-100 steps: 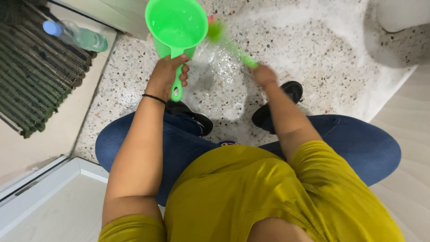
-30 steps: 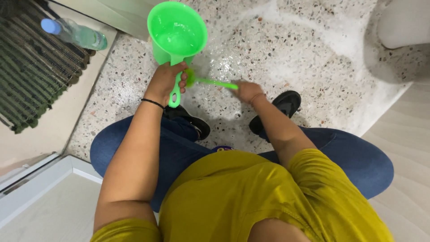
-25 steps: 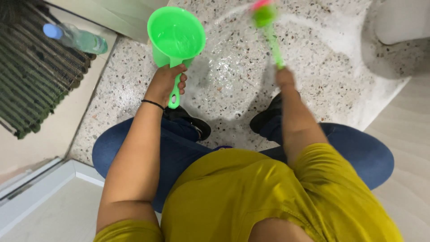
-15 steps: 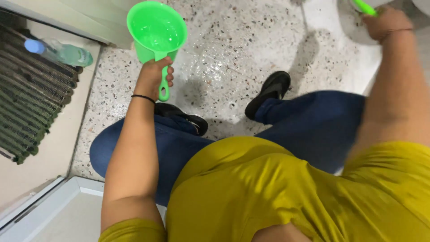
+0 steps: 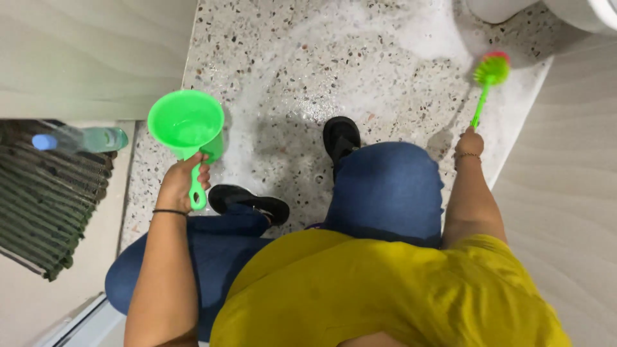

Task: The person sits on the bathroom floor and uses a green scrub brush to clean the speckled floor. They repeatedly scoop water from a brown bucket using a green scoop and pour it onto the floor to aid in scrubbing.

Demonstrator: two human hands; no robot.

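My left hand (image 5: pixel 182 184) grips the handle of a bright green plastic dipper (image 5: pixel 186 123), held level over the speckled terrazzo floor (image 5: pixel 308 58) at the left. Some water sits in its bowl. My right hand (image 5: pixel 469 142) holds the thin green handle of a scrub brush (image 5: pixel 491 69), whose green and pink bristle head rests on the soapy floor near the base of a white toilet (image 5: pixel 565 9) at the upper right. My black shoes (image 5: pixel 340 136) stand on the wet, foamy floor between both hands.
A clear plastic bottle with a blue cap (image 5: pixel 80 139) lies on a dark ribbed mat (image 5: pixel 38 205) at the left. Pale walls run along the upper left and the right. White foam covers the floor toward the toilet.
My right hand swung the brush from in front of the dipper out to the right, down by the toilet base. I stepped forward and the dipper stayed in my left hand.
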